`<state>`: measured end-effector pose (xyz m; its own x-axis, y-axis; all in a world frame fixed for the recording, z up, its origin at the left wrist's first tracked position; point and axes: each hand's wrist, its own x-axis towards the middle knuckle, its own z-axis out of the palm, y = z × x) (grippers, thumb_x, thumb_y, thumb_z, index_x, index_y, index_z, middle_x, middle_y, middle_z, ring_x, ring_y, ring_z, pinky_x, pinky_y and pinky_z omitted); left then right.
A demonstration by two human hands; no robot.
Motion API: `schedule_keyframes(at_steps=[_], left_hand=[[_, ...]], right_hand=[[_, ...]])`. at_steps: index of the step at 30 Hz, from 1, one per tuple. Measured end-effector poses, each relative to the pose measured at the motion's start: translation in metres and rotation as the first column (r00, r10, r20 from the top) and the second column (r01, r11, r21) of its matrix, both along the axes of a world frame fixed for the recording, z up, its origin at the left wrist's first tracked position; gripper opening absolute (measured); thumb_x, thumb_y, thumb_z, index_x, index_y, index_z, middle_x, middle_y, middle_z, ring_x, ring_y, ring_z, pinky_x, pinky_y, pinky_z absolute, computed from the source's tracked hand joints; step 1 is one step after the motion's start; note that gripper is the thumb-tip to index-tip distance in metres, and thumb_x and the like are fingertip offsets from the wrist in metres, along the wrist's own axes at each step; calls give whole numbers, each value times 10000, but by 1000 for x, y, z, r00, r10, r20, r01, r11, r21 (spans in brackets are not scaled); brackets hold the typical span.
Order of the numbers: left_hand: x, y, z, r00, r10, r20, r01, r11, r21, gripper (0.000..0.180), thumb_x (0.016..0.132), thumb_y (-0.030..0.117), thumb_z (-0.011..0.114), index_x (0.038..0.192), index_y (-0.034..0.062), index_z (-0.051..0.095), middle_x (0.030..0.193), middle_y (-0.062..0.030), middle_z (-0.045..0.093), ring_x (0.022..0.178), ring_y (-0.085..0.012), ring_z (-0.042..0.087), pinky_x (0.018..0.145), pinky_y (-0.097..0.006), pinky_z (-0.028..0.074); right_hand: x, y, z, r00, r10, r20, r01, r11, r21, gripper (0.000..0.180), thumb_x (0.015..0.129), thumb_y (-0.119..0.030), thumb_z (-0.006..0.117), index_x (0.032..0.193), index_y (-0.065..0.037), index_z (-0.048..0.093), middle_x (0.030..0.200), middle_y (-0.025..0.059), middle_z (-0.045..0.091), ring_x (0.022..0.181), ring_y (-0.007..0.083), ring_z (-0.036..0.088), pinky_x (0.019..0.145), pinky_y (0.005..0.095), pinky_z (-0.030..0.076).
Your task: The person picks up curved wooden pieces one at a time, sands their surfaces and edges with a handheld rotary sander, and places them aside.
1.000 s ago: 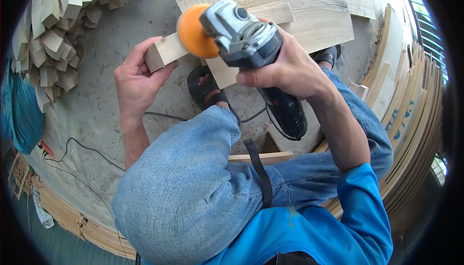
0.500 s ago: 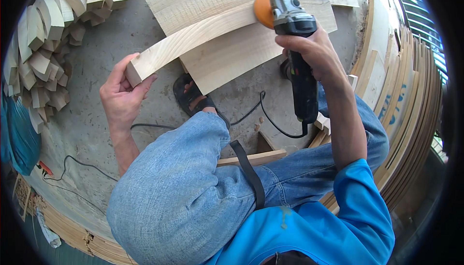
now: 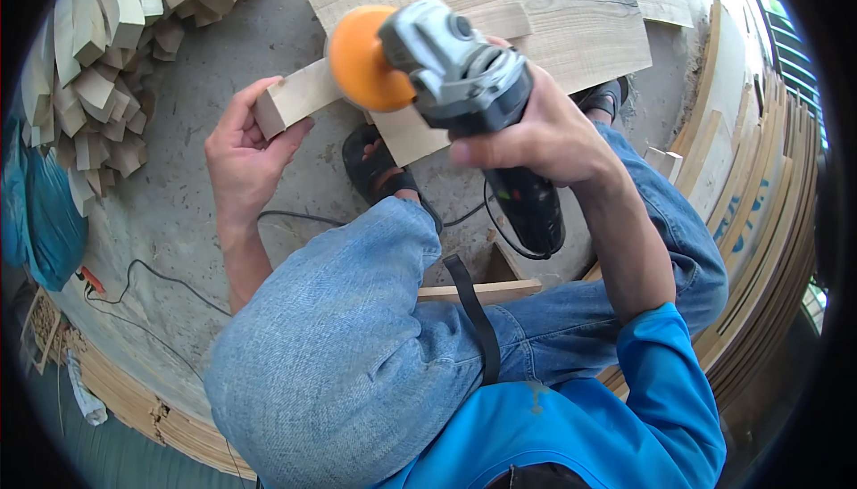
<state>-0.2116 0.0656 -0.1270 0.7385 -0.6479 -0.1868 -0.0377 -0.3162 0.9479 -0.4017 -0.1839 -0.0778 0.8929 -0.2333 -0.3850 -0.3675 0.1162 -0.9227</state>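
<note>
My right hand (image 3: 544, 132) is wrapped round an angle grinder (image 3: 455, 70) with a grey metal head and a dark body. Its orange disc (image 3: 368, 59) lies over the middle of a curved wooden piece (image 3: 305, 95); whether it touches the wood I cannot tell. The near end of that piece is gripped between the thumb and fingers of my left hand (image 3: 245, 141). Much of the piece is hidden behind the grinder, and its far end shows on a wide wooden board (image 3: 571, 34).
Curved wooden blocks (image 3: 103, 87) are heaped at the far left above a blue plastic bag (image 3: 45, 212). Long planks (image 3: 750, 221) stack up on the right. A black cord (image 3: 299, 217) crosses the concrete floor near my sandalled foot (image 3: 370, 168).
The grinder has come left and nearer along the curved piece, from its far end toward my left hand. My left hand keeps its hold; the whole view has shifted slightly.
</note>
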Motion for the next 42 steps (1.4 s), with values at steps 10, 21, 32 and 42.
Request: schedule_keyframes(at_steps=[10, 21, 32, 42], left_hand=[[1, 3, 2, 998, 29, -63, -32, 999, -44, 507, 808, -158, 717, 1296, -63, 618, 1110, -96, 733, 993, -133, 717, 832, -258, 611], [-2, 4, -4, 1000, -1, 11, 1, 1000, -27, 500, 832, -76, 796, 1300, 24, 651, 1053, -70, 746, 861, -82, 702, 655, -209, 556], [-2, 3, -8, 998, 20, 51, -19, 999, -27, 484, 830, -65, 811, 1280, 39, 666, 973, -48, 751, 768, -50, 681, 575, -196, 530], [0, 2, -1, 1000, 6, 15, -7, 1000, 23, 456, 863, -65, 771, 1290, 29, 640, 1015, -61, 742, 833, -76, 707, 612, -200, 541]], right_hand=[[36, 31, 8, 989, 132, 60, -134, 990, 38, 907, 648, -211, 906, 1414, 46, 493, 1072, 121, 683, 988, 207, 681, 913, 354, 553], [8, 1, 12, 990, -55, -132, 45, 996, -81, 751, 677, -211, 868, 1310, 43, 555, 1028, 111, 659, 925, 215, 668, 896, 357, 547], [-37, -54, 3, 851, -422, -313, 299, 879, -372, 637, 721, -188, 869, 1216, 37, 536, 851, 94, 638, 705, 166, 656, 598, 321, 570], [-38, -39, 15, 922, -292, -252, 267, 955, -129, 565, 703, -222, 856, 1146, 11, 593, 907, 90, 648, 759, 176, 655, 705, 334, 565]])
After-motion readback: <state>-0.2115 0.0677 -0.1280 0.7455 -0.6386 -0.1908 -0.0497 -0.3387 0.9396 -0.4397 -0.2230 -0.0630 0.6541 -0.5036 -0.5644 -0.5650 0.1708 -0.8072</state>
